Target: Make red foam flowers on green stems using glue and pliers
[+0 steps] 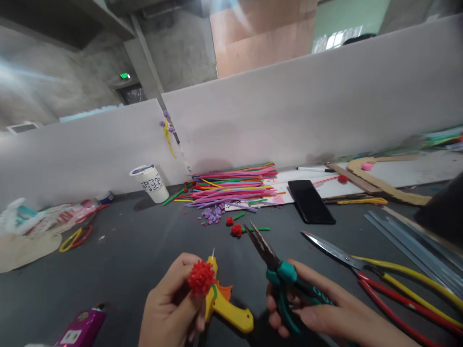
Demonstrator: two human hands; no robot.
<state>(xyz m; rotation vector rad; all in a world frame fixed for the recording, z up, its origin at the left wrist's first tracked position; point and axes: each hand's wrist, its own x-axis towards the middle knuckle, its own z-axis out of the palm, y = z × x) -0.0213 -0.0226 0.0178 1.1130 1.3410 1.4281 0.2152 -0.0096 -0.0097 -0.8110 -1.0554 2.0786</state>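
Note:
My left hand (173, 303) pinches a red fuzzy flower (201, 277) with a bit of green stem below it. Just behind the flower, a yellow glue gun (233, 313) lies on the dark table, its nozzle pointing away. In my right hand (318, 303) are needle-nose pliers (269, 255) with teal handles, their jaws slightly apart with nothing between them. Beyond the plier tips lie two small red flowers (237, 230) with green stems. Scissors (356, 262) with red and yellow handles lie open to the right of my right hand.
Colourful pipe cleaners (235, 185) are piled by the white partition (307, 106), with purple bits (213, 213) in front. A phone (311, 202) lies to their right, a paper cup (150, 184) stands to their left. A purple object (81, 327) is at the lower left.

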